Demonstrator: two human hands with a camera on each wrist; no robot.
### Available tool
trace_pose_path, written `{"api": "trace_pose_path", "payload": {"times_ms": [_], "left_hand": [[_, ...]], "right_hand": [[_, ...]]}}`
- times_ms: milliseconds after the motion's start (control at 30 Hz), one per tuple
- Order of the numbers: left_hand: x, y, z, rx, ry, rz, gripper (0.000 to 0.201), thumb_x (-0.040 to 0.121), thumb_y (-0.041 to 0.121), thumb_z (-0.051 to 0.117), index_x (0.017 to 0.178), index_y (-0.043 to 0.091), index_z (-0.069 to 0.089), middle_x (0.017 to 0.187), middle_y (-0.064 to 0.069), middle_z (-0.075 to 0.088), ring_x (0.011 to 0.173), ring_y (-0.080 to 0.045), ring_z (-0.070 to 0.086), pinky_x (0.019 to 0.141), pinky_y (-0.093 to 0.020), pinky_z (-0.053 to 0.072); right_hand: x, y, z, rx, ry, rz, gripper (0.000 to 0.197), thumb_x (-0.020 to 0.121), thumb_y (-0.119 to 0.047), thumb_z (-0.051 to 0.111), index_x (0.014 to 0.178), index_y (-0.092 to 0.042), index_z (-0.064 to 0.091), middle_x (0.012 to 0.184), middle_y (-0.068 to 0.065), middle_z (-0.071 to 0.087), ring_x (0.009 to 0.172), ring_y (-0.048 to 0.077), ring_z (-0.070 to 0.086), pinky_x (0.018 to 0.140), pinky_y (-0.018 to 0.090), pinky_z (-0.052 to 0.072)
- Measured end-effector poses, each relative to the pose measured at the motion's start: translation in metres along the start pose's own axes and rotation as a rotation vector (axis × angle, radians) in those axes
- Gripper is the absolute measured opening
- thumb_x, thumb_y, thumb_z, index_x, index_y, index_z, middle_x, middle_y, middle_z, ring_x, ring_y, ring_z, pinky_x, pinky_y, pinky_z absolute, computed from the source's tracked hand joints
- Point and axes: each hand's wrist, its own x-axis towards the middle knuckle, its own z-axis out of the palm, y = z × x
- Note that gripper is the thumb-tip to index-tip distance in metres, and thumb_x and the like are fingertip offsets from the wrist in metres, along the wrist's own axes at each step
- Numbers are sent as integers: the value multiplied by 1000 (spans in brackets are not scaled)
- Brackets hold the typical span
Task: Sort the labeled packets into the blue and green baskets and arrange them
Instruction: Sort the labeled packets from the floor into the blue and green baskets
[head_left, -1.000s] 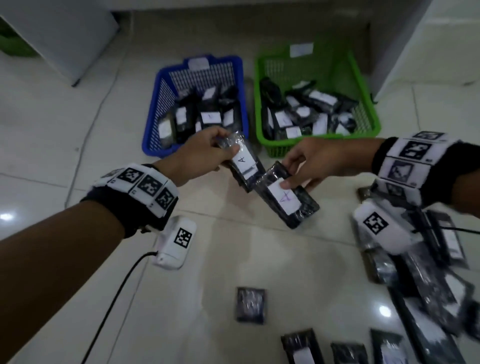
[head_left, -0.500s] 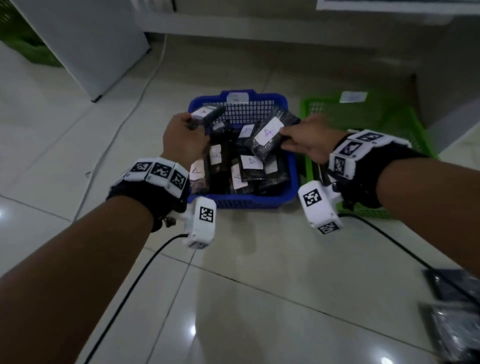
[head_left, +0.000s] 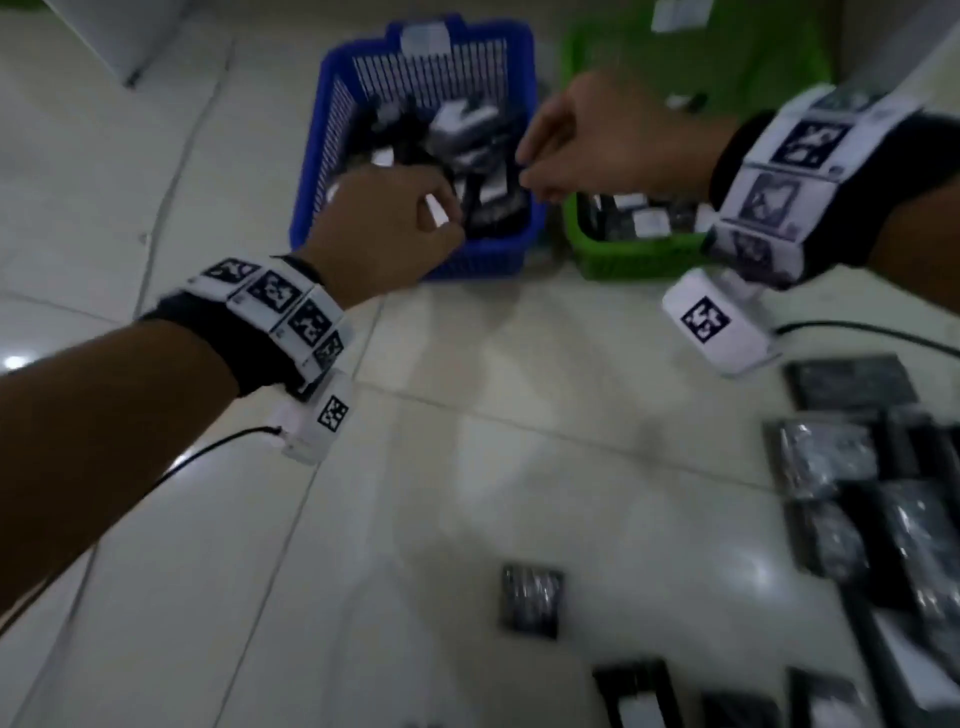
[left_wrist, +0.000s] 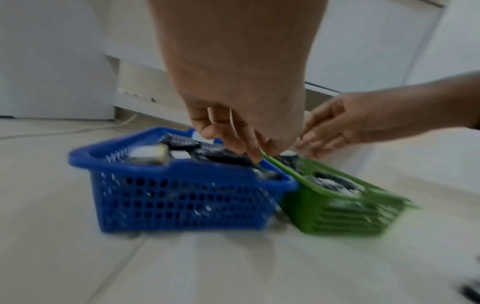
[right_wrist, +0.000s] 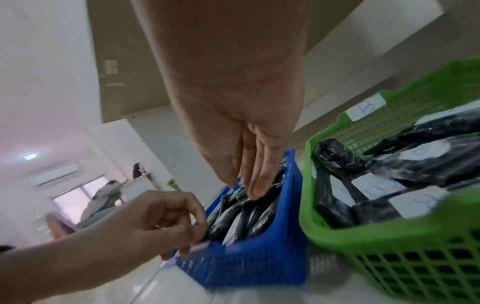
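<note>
both my hands hover over the blue basket (head_left: 498, 260) of labeled packets (head_left: 467, 135), left hand (head_left: 384, 223) loosely curled and empty, right hand (head_left: 613, 140) fingers straight, green basket (head_left: 644, 260) just beside.

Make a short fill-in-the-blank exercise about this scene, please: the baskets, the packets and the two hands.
1. Both hands are over the ____ basket.
2. The paper tag on the green basket shows the letter ____.
3. The packets still to be sorted lie on the ____.
4. Seen from the head camera, the green basket stands to the ____ of the blue one.

Missing words: blue; B; floor; right
</note>
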Motion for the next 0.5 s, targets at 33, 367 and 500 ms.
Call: {"api": "trace_pose_path", "payload": {"times_ms": [33, 367, 500], "left_hand": [[-19, 18, 10, 1, -100, 43, 11, 88, 38, 63, 93, 29, 67, 76, 9, 65, 71, -13, 62, 64, -27, 46], [-175, 70, 104, 113, -686, 263, 46, 84, 58, 68, 123, 35, 55, 107, 14, 55, 95, -13, 54, 82, -34, 49], [-213, 66, 119, 173, -757, 311, 89, 68, 68, 77, 144, 40, 38, 132, 5, 37, 111, -17, 43, 80, -36, 53]], "right_hand": [[-23, 0, 3, -30, -57, -30, 14, 86, -14, 73, 97, -7, 72, 80, 7, 72, 65, 3, 69, 59, 13, 54], [-181, 57, 74, -186, -606, -69, 17, 70, -12, 83, 86, -15, 77, 73, -5, 74, 66, -1, 66, 65, 14, 50], [-237, 72, 99, -220, -784, -121, 22, 67, -21, 86, 84, -18, 73, 77, -9, 71, 62, -5, 60, 65, 11, 46]]}}
